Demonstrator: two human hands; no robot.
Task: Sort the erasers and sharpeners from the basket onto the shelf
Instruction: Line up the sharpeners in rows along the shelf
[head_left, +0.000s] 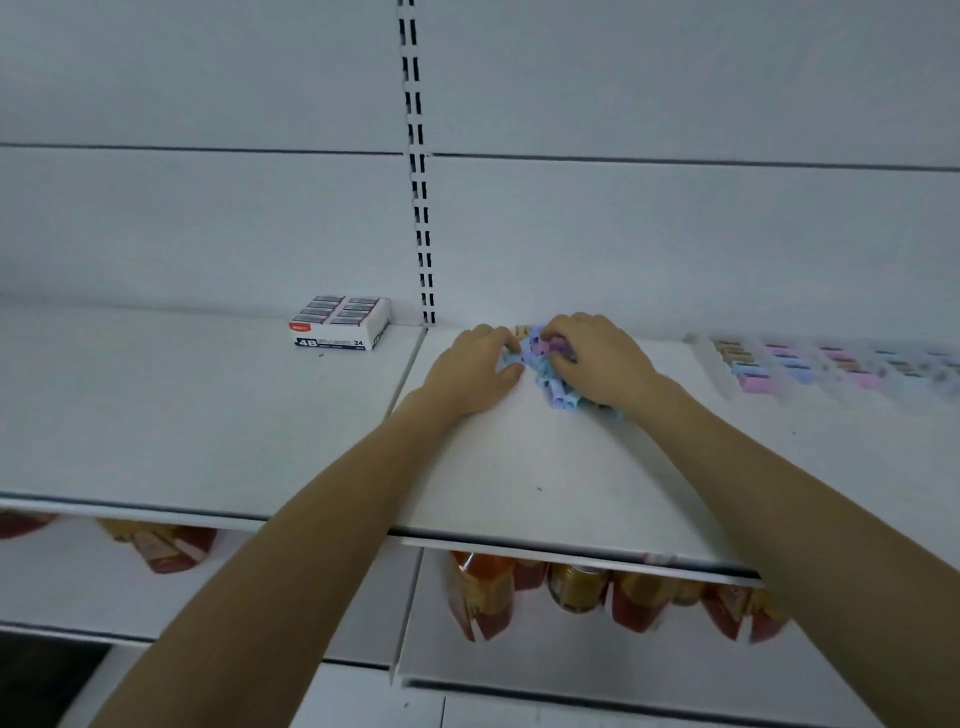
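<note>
Now, L hand (475, 364) & R hand (597, 358) gripping pastel pile (558, 387), eraser box (340, 322) left, trays (810, 364) right.

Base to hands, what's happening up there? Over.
Left hand and right hand both curled on the pastel pile, back of the shelf. Eraser box sits apart, left. Filled trays right. Nothing blocking.

Here come your arms, up from the bottom edge: the left forearm (311, 519) and right forearm (779, 493) are both bare along all you can see of them, long and slim, narrowing toward the wrists. Your left hand (470, 371) and right hand (597, 358) are bare as well, with knuckles and fingers plainly visible. The outlines are slightly softened by blur.
</note>
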